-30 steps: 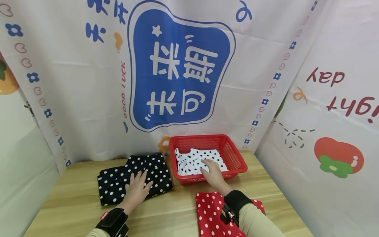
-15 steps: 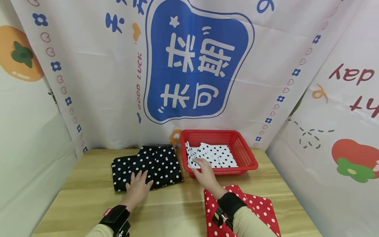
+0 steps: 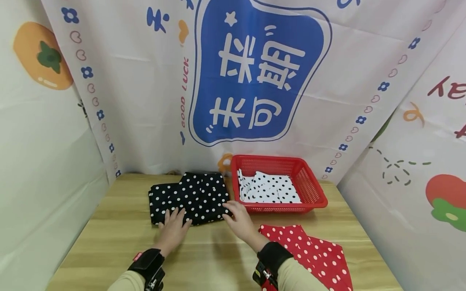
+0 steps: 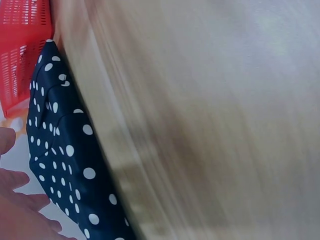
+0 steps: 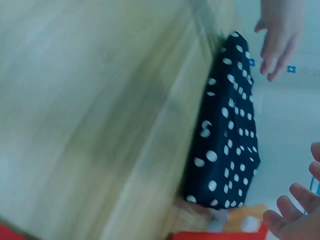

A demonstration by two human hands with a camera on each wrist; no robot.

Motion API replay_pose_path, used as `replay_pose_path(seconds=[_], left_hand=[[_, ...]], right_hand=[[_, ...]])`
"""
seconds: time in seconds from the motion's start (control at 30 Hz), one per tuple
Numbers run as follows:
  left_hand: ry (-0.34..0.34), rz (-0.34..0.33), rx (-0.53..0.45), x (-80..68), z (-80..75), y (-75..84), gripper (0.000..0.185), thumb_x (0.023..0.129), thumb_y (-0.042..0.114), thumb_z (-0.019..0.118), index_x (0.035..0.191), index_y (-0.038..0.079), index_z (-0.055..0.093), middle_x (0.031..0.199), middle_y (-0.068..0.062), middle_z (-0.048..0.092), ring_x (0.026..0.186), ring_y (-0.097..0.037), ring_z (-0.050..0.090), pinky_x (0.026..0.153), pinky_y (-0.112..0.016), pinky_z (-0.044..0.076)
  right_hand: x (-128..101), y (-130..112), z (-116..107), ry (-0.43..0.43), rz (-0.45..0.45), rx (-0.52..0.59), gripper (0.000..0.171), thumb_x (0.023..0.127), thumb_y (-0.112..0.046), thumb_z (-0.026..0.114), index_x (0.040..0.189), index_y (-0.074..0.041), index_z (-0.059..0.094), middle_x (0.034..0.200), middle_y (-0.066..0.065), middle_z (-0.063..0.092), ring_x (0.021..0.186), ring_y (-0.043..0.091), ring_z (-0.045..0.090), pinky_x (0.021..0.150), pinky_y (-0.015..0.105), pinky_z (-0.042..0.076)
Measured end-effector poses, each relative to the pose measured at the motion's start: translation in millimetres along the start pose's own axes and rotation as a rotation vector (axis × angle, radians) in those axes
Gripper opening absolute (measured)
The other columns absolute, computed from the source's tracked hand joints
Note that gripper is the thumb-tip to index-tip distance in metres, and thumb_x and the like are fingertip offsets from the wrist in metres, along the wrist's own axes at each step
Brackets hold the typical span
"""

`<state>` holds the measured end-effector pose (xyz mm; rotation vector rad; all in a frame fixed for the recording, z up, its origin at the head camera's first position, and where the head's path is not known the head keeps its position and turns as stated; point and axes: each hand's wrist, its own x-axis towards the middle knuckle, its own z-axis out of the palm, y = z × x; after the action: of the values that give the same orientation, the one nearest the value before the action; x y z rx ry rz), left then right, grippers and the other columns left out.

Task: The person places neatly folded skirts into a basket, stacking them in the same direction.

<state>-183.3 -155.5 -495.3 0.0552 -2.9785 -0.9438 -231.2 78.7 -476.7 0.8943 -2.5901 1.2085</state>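
A folded black cloth with white dots (image 3: 191, 197) lies on the wooden table (image 3: 120, 230). My left hand (image 3: 174, 226) lies flat on its near edge with the fingers spread. My right hand (image 3: 238, 220) reaches toward the cloth's near right corner with straight fingers and holds nothing. The left wrist view shows the black cloth (image 4: 65, 150) beside my fingers (image 4: 20, 200). The right wrist view shows the same cloth (image 5: 227, 135), my left hand (image 5: 280, 35) beyond it and my right fingertips (image 5: 300, 215) close by.
A red plastic basket (image 3: 309, 190) stands at the back right and holds a white cloth with black dots (image 3: 269, 190). A red cloth with white dots (image 3: 313, 252) lies at the near right under my right forearm. Printed fabric walls enclose the table on three sides.
My right hand has come out of the basket, leaving the white dotted cloth there, and moved left to the black cloth's near corner. My left hand stays on the black cloth.
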Motion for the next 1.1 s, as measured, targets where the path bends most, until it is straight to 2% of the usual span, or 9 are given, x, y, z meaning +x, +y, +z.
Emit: replay_pose_path(seconds=[0.17, 0.4, 0.67, 0.9, 1.1], left_hand=[[0.017, 0.01, 0.02, -1.9, -0.1, -0.2, 0.05, 0.1, 0.021, 0.052, 0.139, -0.009, 0.043, 0.146, -0.036, 0.03, 0.137, -0.057, 0.012, 0.101, -0.077, 0.012], [0.014, 0.016, 0.022, -2.5, 4.0, -1.5, 0.05, 0.1, 0.02, 0.052, 0.139, -0.01, 0.043, 0.147, -0.035, 0.03, 0.138, -0.056, 0.011, 0.101, -0.078, 0.009], [0.036, 0.016, 0.031, -0.9, 5.9, -5.0, 0.048, 0.099, 0.018, 0.054, 0.138, -0.008, 0.045, 0.147, -0.034, 0.031, 0.138, -0.055, 0.012, 0.1, -0.079, 0.01], [0.028, 0.048, 0.047, -0.1, 10.3, -10.0, 0.049, 0.099, 0.017, 0.054, 0.14, -0.007, 0.044, 0.147, -0.033, 0.031, 0.138, -0.055, 0.013, 0.099, -0.08, 0.011], [0.052, 0.047, 0.021, 3.0, 14.4, -14.4, 0.049, 0.099, 0.017, 0.055, 0.14, -0.007, 0.044, 0.147, -0.034, 0.031, 0.138, -0.055, 0.012, 0.099, -0.08, 0.009]], right_hand=[[0.3, 2.8, 10.0, -0.076, 0.066, 0.017, 0.033, 0.093, -0.006, 0.062, 0.124, 0.008, 0.06, 0.13, 0.028, 0.052, 0.122, 0.044, 0.046, 0.102, 0.057, 0.038], [1.2, 10.0, 16.3, -0.124, 0.13, -0.007, 0.039, 0.096, -0.012, 0.06, 0.129, 0.008, 0.057, 0.137, 0.031, 0.046, 0.128, 0.047, 0.041, 0.105, 0.06, 0.034], [2.6, 13.6, 22.6, -0.136, 0.121, -0.098, 0.042, 0.096, -0.016, 0.06, 0.129, 0.007, 0.056, 0.138, 0.032, 0.045, 0.127, 0.049, 0.042, 0.104, 0.06, 0.034], [7.2, 21.7, 32.5, -0.148, 0.157, -0.133, 0.044, 0.096, -0.02, 0.06, 0.132, 0.005, 0.056, 0.141, 0.031, 0.043, 0.128, 0.048, 0.041, 0.104, 0.06, 0.034], [13.6, 27.3, 35.8, -0.144, 0.192, -0.139, 0.045, 0.095, -0.02, 0.061, 0.133, 0.004, 0.055, 0.143, 0.031, 0.041, 0.129, 0.049, 0.04, 0.103, 0.062, 0.034]])
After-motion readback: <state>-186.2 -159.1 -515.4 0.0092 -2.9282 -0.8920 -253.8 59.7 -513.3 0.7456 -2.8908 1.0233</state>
